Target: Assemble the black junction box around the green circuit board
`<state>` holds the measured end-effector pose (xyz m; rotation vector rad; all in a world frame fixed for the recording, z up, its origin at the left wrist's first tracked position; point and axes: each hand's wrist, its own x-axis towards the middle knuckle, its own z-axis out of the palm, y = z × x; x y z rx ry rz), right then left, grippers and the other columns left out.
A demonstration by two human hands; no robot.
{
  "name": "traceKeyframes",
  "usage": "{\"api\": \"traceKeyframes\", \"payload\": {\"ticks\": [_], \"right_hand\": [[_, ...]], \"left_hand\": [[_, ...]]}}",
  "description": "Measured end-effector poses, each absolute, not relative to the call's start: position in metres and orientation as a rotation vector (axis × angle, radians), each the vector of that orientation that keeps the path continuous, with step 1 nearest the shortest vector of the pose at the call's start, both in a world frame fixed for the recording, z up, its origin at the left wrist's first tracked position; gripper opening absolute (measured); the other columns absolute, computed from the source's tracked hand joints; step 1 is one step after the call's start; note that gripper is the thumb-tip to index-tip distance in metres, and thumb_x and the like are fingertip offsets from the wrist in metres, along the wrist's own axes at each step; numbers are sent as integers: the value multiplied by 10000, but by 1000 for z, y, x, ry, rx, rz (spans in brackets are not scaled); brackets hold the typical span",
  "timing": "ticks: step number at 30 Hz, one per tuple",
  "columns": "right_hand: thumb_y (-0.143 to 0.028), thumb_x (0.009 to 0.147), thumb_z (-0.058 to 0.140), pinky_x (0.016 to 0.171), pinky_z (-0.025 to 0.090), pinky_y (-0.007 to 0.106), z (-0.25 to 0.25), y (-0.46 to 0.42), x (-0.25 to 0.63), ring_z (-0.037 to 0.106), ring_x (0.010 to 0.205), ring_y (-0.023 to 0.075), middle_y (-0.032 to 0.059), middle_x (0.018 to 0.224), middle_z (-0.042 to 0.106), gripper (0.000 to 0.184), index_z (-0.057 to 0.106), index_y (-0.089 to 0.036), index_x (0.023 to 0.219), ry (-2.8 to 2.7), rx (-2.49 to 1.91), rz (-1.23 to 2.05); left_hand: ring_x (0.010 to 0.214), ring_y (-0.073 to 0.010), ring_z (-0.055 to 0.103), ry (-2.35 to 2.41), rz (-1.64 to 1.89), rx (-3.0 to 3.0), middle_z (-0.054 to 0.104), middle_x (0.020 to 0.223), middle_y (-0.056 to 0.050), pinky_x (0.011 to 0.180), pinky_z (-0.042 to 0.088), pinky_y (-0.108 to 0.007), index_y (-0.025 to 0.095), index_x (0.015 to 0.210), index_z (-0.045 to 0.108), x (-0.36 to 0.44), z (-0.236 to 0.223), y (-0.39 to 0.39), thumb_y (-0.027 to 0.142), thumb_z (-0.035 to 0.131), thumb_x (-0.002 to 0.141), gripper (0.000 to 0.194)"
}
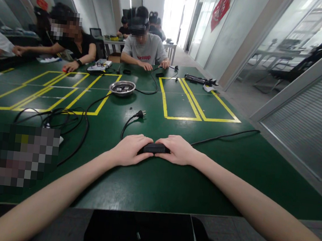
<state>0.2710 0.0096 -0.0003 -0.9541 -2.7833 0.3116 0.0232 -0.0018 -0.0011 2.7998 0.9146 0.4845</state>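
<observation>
A black power adapter (pixel 154 148) rests at the green table's near middle, held at both ends. My left hand (pixel 130 149) is closed round its left end, thumb in front and fingers behind. Its right end is gripped the same way by my right hand (pixel 176 149). One cord rises from behind my left hand to a black plug (pixel 141 114) lying on the table. From my right hand, a thinner black cable (pixel 225 135) stretches off toward the table's right edge. My palms hide the adapter's ends.
A metal bowl (pixel 122 88) with small metal parts stands beyond the plug. Yellow tape outlines (pixel 182 118) mark the green table (pixel 130 194). Coiled black cables (pixel 63 116) lie left, beside a blurred patch. A co-worker (pixel 145 50) sits opposite; another person (pixel 79 46) sits far left. A folded black tripod (pixel 201 80) lies at the back.
</observation>
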Motion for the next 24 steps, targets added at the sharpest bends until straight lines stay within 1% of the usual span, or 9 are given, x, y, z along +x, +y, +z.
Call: {"api": "traceKeyframes", "payload": {"ticks": [2,5,7,12,16,19,20,22,24], "right_hand": [[-480,1003,605,763,445,349,-1,10,271,699,812,259,95,937,767,343,701,-163,1094,-2762,-935,313],[-488,996,618,802,452,344,-1,11,272,710,887,255,106,1029,769,377,689,-170,1187,-2717,-854,282],[-468,1009,602,797,446,338,-2,11,273,707,873,242,103,1022,767,372,680,-166,1212,-2719,-805,235],[-453,1028,561,739,419,335,-3,8,274,677,784,226,105,930,752,370,685,-134,1167,-2748,-735,41],[-481,1021,560,725,401,327,-1,8,275,655,750,216,86,847,723,375,704,-143,1099,-2731,-697,-67],[-456,1002,594,714,401,322,-1,9,276,637,738,203,74,858,701,331,709,-154,1075,-2744,-688,-125],[-436,998,600,713,404,321,-2,9,276,634,743,201,77,877,698,316,706,-153,1091,-2750,-688,-141],[-368,989,604,724,420,323,-4,9,276,639,782,205,93,952,703,304,686,-149,1183,-2763,-701,-175],[-268,968,598,747,443,327,-6,9,275,649,844,212,115,1068,703,368,634,-147,1314,-2758,-728,-218]], "left_hand": [[864,-240,676,910,459,2844,730,973,-89,774,505,-346,172,1147,620,23,-1,-1,443,485,1054,316],[881,-245,679,921,459,2871,732,970,-94,793,510,-354,169,1159,629,22,-3,-1,451,459,1068,343],[893,-243,680,917,473,2882,730,975,-97,809,516,-356,168,1190,632,22,-4,-1,462,452,1068,365],[912,-250,686,918,510,2921,737,1008,-104,812,511,-358,162,1242,628,23,-3,-2,562,508,1031,468],[878,-241,688,907,489,2996,739,950,-102,773,489,-347,152,1198,651,25,-3,-3,512,434,1077,438],[876,-238,686,922,483,2991,739,937,-101,784,490,-346,156,1175,659,26,-2,-5,497,449,1073,413],[882,-241,685,933,490,2973,740,949,-103,790,493,-348,159,1174,658,27,-1,-6,505,472,1061,409],[882,-246,683,987,526,2892,739,973,-102,787,501,-346,164,1171,653,27,0,-6,563,548,1009,443],[851,-235,678,1081,565,2750,735,967,-83,755,501,-330,173,1131,654,28,1,-6,603,581,971,465]]}}
